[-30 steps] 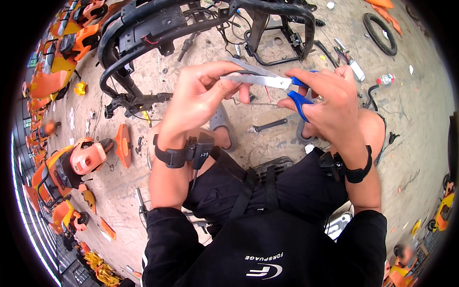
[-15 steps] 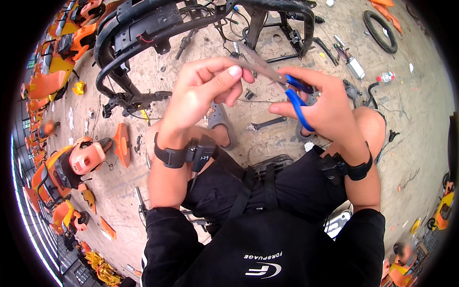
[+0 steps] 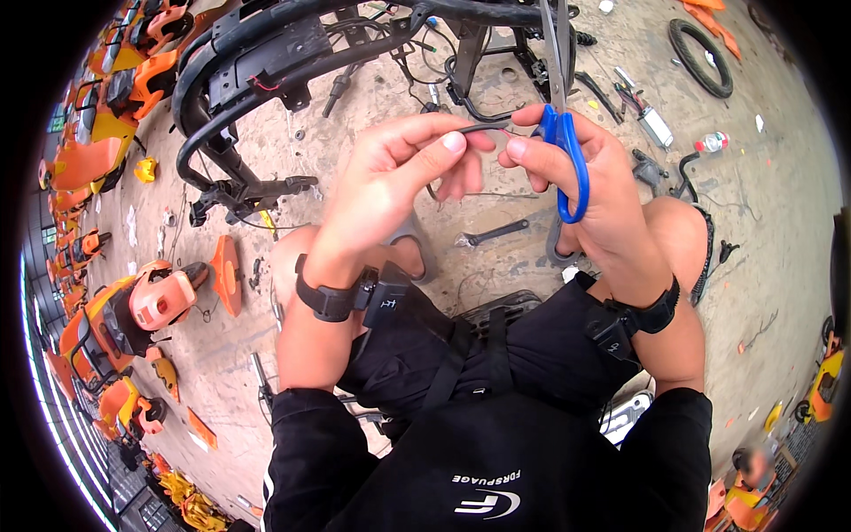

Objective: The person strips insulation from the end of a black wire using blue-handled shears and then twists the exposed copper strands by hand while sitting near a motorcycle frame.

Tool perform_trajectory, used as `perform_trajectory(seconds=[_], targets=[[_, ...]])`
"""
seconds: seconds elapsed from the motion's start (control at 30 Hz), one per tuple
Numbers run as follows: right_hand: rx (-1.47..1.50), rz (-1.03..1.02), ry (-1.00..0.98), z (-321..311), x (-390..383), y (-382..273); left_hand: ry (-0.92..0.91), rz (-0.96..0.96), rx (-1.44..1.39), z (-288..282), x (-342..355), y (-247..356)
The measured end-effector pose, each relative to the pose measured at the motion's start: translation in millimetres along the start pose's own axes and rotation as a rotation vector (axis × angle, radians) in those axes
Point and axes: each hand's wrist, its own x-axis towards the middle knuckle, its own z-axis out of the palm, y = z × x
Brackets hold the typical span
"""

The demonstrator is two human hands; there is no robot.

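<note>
A thin black cable (image 3: pixel 486 127) runs out between the thumb and forefinger of my left hand (image 3: pixel 383 173), which is closed in a pinch on it. My right hand (image 3: pixel 605 199) carries scissors (image 3: pixel 578 168) with blue handles. Their blades are together and point away from me, past the black frame's right end. The right thumb and fingertips sit at the cable's right end, where a small reddish strand shows; whether they grip it is hard to tell. Part of the cable hangs below the left fingers.
Ahead lies a black tubular vehicle frame (image 3: pixel 197 146) with loose wiring. On the floor are an adjustable wrench (image 3: pixel 496 233), a silver box (image 3: pixel 655 128) with wires, a bottle (image 3: pixel 712 143) and a tyre (image 3: pixel 681 55). Orange ride-on vehicles (image 3: pixel 164 297) line the left. Another person (image 3: pixel 752 465) is at lower right.
The scissors have swung from lying open toward the left hand at the cable to pointing away with blades together. My right fingertips have come to the cable's end.
</note>
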Motion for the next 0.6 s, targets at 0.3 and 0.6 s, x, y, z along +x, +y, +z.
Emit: perform_trajectory(seconds=[0.3,0.6], targets=[[-0.031,0.042,-0.074,5.5,-4.2,-7.8,0.082,-0.005,0.099,12.5,3.5,4.2],[0.025,-0.028,-0.019,8.8,-3.4,-3.6,0.119,0.043,-0.143,16.3,7.2,-5.8]])
